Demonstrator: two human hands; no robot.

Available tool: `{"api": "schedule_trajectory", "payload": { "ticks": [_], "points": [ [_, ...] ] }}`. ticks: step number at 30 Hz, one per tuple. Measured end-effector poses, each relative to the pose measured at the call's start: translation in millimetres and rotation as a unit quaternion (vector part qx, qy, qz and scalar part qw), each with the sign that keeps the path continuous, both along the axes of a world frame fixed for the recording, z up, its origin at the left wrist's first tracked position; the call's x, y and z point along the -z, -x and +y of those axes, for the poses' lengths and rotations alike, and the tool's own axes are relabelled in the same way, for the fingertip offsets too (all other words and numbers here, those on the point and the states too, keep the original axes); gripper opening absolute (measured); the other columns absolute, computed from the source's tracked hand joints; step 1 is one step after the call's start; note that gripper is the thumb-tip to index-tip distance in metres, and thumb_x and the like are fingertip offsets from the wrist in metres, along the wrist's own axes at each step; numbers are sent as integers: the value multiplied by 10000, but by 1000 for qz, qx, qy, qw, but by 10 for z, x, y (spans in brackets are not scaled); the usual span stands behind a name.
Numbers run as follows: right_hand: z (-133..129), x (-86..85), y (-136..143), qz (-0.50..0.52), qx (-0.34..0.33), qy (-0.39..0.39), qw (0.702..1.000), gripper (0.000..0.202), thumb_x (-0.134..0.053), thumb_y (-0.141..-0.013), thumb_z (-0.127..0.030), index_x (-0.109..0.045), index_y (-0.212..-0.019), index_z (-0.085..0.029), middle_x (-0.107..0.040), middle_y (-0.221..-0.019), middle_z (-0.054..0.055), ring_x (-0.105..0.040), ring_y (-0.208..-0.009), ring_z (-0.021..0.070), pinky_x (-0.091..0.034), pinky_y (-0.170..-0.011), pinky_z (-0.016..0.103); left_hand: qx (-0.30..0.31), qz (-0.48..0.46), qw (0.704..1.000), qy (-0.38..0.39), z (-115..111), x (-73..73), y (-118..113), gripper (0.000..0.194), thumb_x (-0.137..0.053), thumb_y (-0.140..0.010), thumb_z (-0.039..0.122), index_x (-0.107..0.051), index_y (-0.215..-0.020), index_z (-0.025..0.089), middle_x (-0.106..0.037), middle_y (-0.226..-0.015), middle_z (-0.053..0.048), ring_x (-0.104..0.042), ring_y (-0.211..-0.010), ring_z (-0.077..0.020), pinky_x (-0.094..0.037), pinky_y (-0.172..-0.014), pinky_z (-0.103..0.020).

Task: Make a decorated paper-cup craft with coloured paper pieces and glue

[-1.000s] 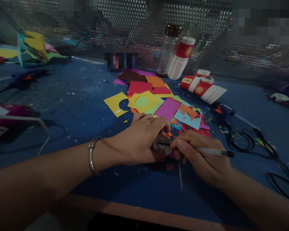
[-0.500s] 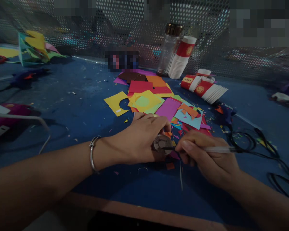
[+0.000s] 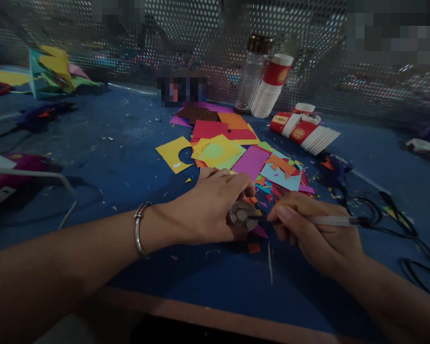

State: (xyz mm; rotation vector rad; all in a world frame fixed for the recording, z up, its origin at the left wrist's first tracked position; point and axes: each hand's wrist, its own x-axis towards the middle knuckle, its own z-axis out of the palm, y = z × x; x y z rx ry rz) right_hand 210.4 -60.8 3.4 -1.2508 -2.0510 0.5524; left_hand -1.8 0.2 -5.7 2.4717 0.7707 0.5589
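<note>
My left hand (image 3: 213,205), with a silver bangle at the wrist, is closed around a small round brown disc (image 3: 242,215) with a ring and radiating lines on its face. In my right hand (image 3: 304,224) is a pen (image 3: 331,220) with a clear barrel, gripped between thumb and fingers. Its dark tip reaches the right part of the disc. Just beyond my hands lie a purple paper (image 3: 251,161), a light blue paper (image 3: 281,177) and small coloured scraps.
Farther back are yellow paper (image 3: 172,154), red paper (image 3: 209,130), a glass bottle (image 3: 251,71), stacked paper cups (image 3: 268,88) and fallen cups (image 3: 301,131). A glue gun (image 3: 337,169) with a looped black cable lies right, another (image 3: 37,117) left, near a power strip (image 3: 17,174).
My right hand has shifted slightly to the right with the pen, and the pen tip has moved toward the disc's right side. My left hand still holds the disc in nearly the same place.
</note>
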Motion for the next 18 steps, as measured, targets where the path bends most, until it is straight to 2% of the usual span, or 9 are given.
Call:
{"api": "schedule_trajectory", "payload": {
  "ticks": [4, 9, 18],
  "points": [
    [12, -20, 19, -5, -3, -9, 1000, 286, -434, -968, -136, -585, -735, -205, -565, -510, -39, -500, -405, 86, -396, -426, 220, -1, 1, 1000, 3, -5, -6, -3, 360, -685, -771, 386, -520, -1041, 216, -646, -1027, -30, -573, -999, -251, -321, -893, -394],
    [18, 12, 12, -23, 5, -42, 999, 241, -461, -971, -169, -610, -783, -199, -574, -526, -34, -496, -414, 89, -378, -431, 232, -1, 5, 1000, 9, 7, -17, -8, 371, -700, -751, 372, -519, -1036, 218, -642, -1040, -36, -566, -1009, -261, -324, -896, -393],
    [45, -13, 78, -50, -21, -57, 997, 260, -422, -986, -171, -595, -793, -190, -581, -565, -24, -518, -440, 91, -399, -470, 237, 5, 8, 1000, 6, 8, -22, -1, 360, -690, -785, 373, -523, -1056, 206, -631, -1044, -14, -566, -1018, -231, -294, -891, -378]
  ]
}}
